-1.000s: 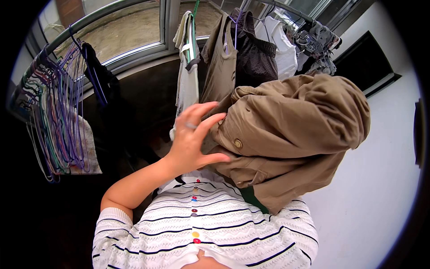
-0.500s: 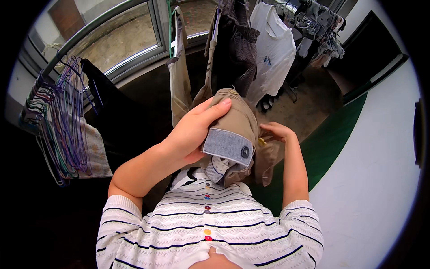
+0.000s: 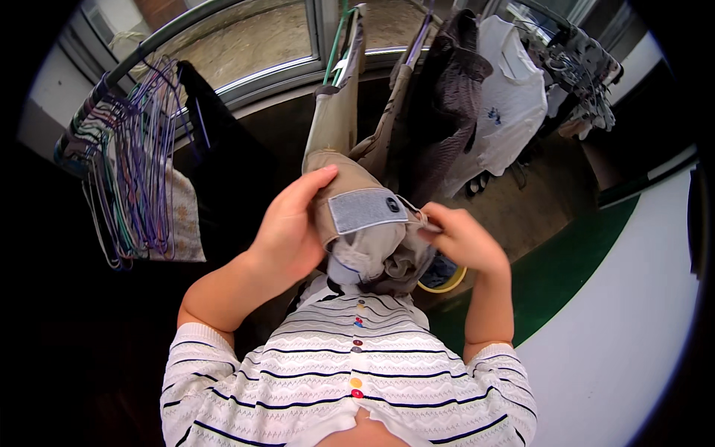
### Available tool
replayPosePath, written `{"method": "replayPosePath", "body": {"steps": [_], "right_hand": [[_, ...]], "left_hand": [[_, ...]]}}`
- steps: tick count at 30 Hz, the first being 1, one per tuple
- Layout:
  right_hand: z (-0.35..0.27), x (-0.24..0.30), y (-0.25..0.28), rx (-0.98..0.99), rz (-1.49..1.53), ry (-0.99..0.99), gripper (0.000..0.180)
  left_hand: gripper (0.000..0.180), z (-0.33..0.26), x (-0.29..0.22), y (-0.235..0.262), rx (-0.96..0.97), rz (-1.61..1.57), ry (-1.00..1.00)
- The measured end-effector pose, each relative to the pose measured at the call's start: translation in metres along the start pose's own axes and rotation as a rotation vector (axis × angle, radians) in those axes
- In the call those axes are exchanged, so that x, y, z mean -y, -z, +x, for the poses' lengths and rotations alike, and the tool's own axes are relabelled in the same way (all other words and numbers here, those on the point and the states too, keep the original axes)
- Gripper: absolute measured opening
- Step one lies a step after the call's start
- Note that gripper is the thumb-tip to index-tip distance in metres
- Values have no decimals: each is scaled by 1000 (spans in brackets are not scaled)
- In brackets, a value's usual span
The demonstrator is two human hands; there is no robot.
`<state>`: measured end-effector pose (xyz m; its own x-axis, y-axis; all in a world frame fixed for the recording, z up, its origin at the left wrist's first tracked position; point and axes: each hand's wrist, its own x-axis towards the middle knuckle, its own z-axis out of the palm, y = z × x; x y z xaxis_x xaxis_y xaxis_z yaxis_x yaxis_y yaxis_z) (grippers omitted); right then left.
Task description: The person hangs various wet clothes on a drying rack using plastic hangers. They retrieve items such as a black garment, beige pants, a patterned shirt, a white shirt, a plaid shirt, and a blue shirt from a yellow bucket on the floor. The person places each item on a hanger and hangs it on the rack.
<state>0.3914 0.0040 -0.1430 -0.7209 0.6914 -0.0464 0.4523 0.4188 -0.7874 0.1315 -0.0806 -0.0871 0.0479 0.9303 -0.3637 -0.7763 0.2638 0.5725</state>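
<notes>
Our left hand [image 3: 287,235] is cupped flat against the left flank of the khaki garment [image 3: 365,238], thumb up over its top fold, fingers wrapped on the cloth. Our right hand [image 3: 463,240] pinches the same garment's edge from the other side, fingertips closed on a fold of fabric. So both hands are clamped on it, with the bundle between them, held up in front of our chest just above the collar of our striped shirt [image 3: 350,387].

The garment lies directly between the hands, neither nearer than the other. Its bunched mass runs roughly top to bottom, and it seems to continue upward into the tan cloth hanging from the green hanger [image 3: 337,41], though we cannot tell whether that is one piece or two.

On the garment's facing side, between our hands, sits a grey rectangular patch [image 3: 366,209] with a stitched border, tilted slightly, and a small dark round snap at its right end.

Right of the garment hang a dark grey top [image 3: 447,97] and a white shirt [image 3: 514,104]. Left of it, a bunch of thin purple and green wire hangers [image 3: 138,164] dangles from a rail. Below right of it, a yellow rim [image 3: 447,283] peeks out.
</notes>
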Motion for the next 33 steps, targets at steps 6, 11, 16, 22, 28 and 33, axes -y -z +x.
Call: {"method": "replayPosePath", "body": {"steps": [6, 11, 16, 22, 28, 33], "right_hand": [[34, 51, 49, 26, 325, 77, 22], [64, 123, -5, 303, 167, 207, 19], [97, 162, -57, 572, 112, 259, 21], [123, 196, -75, 806, -67, 603, 30], [187, 240, -137, 219, -434, 940, 23], [221, 246, -173, 33, -754, 1117, 20]], "left_hand": [[57, -47, -45, 70, 24, 936, -129], [89, -92, -19, 74, -173, 1967, -648], [64, -110, 14, 78, -180, 1506, -439], [36, -169, -5, 113, -237, 1120, -438], [21, -195, -25, 115, -353, 1424, -553], [20, -206, -36, 124, -434, 1413, -611]]}}
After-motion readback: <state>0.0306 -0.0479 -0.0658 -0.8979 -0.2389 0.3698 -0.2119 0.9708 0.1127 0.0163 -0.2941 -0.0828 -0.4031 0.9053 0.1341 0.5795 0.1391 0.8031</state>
